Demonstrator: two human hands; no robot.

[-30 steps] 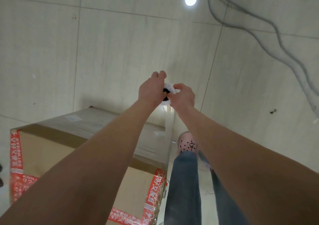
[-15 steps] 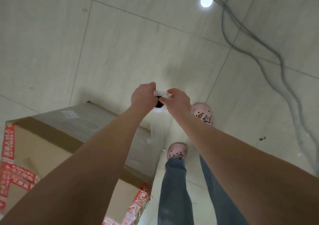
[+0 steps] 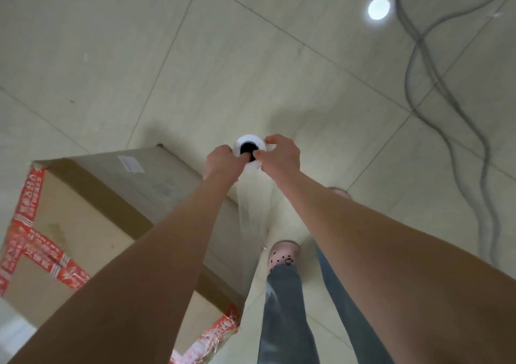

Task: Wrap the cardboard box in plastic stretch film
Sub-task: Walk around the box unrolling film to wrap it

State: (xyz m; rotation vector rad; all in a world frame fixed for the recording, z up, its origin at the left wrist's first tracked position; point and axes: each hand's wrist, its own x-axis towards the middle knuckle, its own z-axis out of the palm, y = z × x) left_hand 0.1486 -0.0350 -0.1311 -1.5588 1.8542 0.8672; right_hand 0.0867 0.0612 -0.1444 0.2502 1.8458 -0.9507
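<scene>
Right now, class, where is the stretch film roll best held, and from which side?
Hold its top end, coming from both sides like the left hand and right hand, thumbs hooked at the hollow core. The roll stands upright, core facing up, and film hangs off its side toward the cardboard box.

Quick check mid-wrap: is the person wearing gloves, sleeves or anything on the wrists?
No gloves: the left hand and right hand are bare, and no ring shows. The left forearm and right forearm are uncovered down to the frame edge, so no sleeve is in view, and neither wrist carries a watch or band. Below them are blue-grey jeans and a pink clog with dark dots.
</scene>
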